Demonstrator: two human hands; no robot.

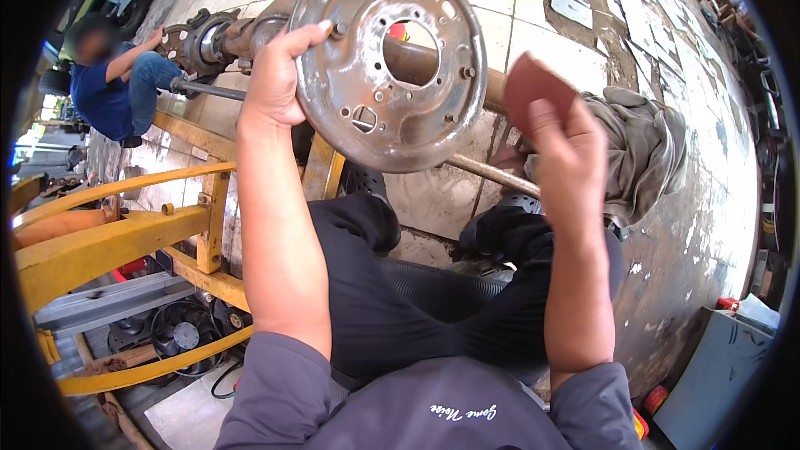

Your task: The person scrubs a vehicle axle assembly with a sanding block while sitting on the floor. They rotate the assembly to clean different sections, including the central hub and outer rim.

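Note:
A round brown-grey metal brake backing plate point(333, 129), with a large centre hole and several studs, is held up in front of me. My left hand point(279, 75) grips its left rim, thumb on the face near a stud. To the right of the plate, my right hand point(571, 150) is closed on a folded piece of reddish-brown sandpaper point(536, 92), apart from the plate. That hand is slightly smeared by motion.
Behind the plate lies an axle assembly point(271, 21) with a long rod. A co-worker in a blue shirt point(100, 100) crouches at its far left end. A yellow metal frame point(117, 242) stands at left, a fan point(183, 329) below it. A crumpled grey-brown cloth point(637, 146) is at right.

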